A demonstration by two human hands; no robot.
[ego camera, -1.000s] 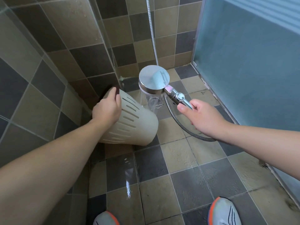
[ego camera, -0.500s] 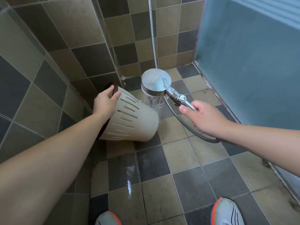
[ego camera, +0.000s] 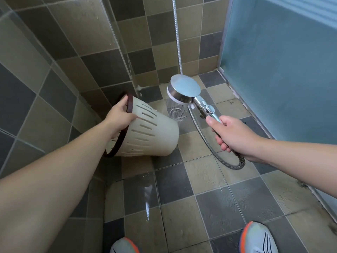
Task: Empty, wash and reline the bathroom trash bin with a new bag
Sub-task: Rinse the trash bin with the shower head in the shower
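Note:
A cream slotted trash bin with a dark brown rim is tipped on its side above the floor, its mouth facing left toward the wall. My left hand grips that rim at the top. A chrome shower head hangs to the right of the bin, its face pointing down. Water sprays from it onto the floor just beside the bin's base. My right hand grips the shower handle, thumb on top.
The metal shower hose loops down by my right wrist and also runs up the back wall. The tiled floor is wet. A glass panel stands at left, a frosted blue door at right. My two shoes show at the bottom edge.
The bin's mouth has turned more toward me, so its brown rim now shows. My left hand has shifted from the bin's side onto the rim. The shower head barely moved.

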